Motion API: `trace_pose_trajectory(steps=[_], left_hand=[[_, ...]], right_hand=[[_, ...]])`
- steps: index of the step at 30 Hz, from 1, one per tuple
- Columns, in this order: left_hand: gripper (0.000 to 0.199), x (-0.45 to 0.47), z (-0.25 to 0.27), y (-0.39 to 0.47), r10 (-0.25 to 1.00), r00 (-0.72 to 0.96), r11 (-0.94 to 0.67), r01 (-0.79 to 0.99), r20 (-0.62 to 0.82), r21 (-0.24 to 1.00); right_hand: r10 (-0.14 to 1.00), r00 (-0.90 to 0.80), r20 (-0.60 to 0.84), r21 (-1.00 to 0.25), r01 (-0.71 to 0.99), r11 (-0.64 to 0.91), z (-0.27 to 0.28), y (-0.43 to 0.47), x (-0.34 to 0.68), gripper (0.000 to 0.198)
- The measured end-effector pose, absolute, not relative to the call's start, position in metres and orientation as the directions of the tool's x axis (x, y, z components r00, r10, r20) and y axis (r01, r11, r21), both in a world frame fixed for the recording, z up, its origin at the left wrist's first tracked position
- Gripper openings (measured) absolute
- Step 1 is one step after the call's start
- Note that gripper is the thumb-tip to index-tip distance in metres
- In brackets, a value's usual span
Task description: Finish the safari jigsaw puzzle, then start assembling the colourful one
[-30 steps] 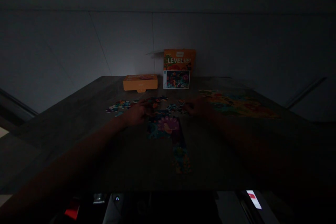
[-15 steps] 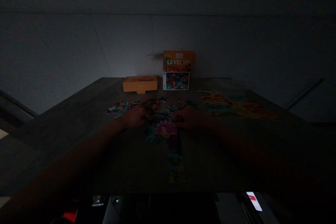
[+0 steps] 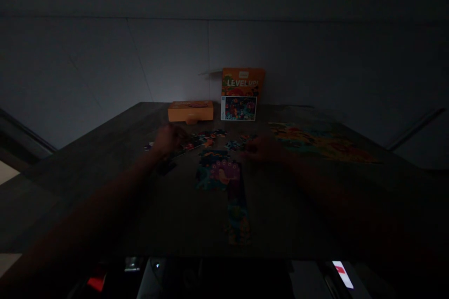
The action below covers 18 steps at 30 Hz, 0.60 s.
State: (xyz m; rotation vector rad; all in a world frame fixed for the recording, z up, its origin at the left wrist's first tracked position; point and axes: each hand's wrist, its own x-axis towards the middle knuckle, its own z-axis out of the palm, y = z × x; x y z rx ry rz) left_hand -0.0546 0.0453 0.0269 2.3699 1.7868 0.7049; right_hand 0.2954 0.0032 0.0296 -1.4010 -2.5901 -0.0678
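Observation:
The joined part of a jigsaw puzzle (image 3: 219,173), with a purple peacock on it, lies on the dark table, and a narrow strip of it runs toward me. My left hand (image 3: 169,141) is over the left end of the loose puzzle pieces (image 3: 208,138); it is smeared by motion and its fingers are hard to see. Just right of a smaller cluster of pieces (image 3: 236,145) is my right hand (image 3: 261,149), with its fingers bent toward the joined part. Dimness and blur hide whether either hand holds a piece.
At the back stand an upright orange puzzle box (image 3: 243,84) and a low orange box (image 3: 190,112), with a picture card (image 3: 239,108) leaning on the upright one. A larger puzzle picture (image 3: 322,142) lies at the right. A lit phone (image 3: 343,274) is below the table's front edge.
My left hand has moved left and away from the joined part, to the loose pieces. My right hand has shifted slightly right, off the peacock section's edge. The view has turned a little.

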Motion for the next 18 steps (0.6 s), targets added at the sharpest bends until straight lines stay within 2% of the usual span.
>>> trace_pose_trajectory(steps=[2, 3, 7, 12, 18], left_hand=[[0.042, -0.08, 0.032, 0.053, 0.925, -0.053, -0.105, 0.916, 0.376, 0.388], [0.042, -0.095, 0.033, 0.056, 0.873, -0.294, 0.069, 0.864, 0.389, 0.499], [0.04, -0.144, 0.027, 0.061, 0.765, -0.558, 0.292, 0.746, 0.322, 0.599], [0.031, -0.169, 0.009, 0.066, 0.743, -0.639, 0.419, 0.676, 0.2, 0.606], [0.03, -0.165, 0.008, 0.076, 0.856, -0.506, 0.384, 0.76, 0.106, 0.524]], right_hand=[[0.864, -0.417, 0.282, -0.044, 0.894, 0.445, 0.031, 0.008, 0.304, 0.052], [0.88, -0.353, 0.318, -0.045, 0.922, 0.385, 0.032, 0.011, 0.308, 0.054], [0.913, -0.173, 0.369, -0.071, 0.974, 0.213, 0.029, 0.02, 0.32, 0.049], [0.916, -0.12, 0.382, -0.027, 0.99, 0.141, 0.026, 0.022, 0.32, 0.045], [0.937, -0.098, 0.336, -0.068, 0.99, 0.128, 0.029, 0.02, 0.315, 0.043]])
